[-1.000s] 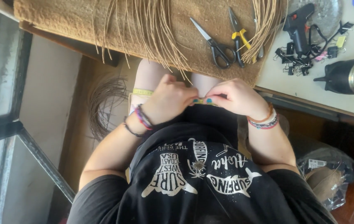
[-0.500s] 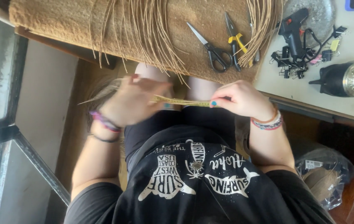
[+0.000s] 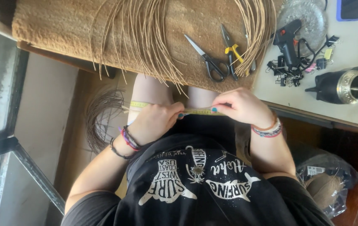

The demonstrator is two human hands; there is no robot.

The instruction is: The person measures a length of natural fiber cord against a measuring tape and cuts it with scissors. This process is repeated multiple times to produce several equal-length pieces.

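Observation:
My left hand [image 3: 156,123] and my right hand [image 3: 239,106] are over my lap, just below the table edge. Between them a yellow measuring tape [image 3: 199,111] is stretched flat; each hand pinches it with fingertips. A loose end of the tape [image 3: 139,104] runs out to the left past my left hand, across my thigh. Both wrists wear bracelets. Above the hands, loose tan reed strands [image 3: 153,50] hang over the front of a brown fibre mat [image 3: 61,29] on the table.
On the mat lie black-handled scissors [image 3: 208,58] and yellow-handled pliers [image 3: 231,52]. To the right are a black glue gun [image 3: 285,42], binder clips [image 3: 288,77], a black and gold flask [image 3: 342,86] and a phone [image 3: 350,8]. A reed coil [image 3: 101,117] and plastic bag [image 3: 325,184] sit on the floor.
One second ago both hands were close together. My left hand then swung out to the left drawing the tape, and has now come back toward the right hand.

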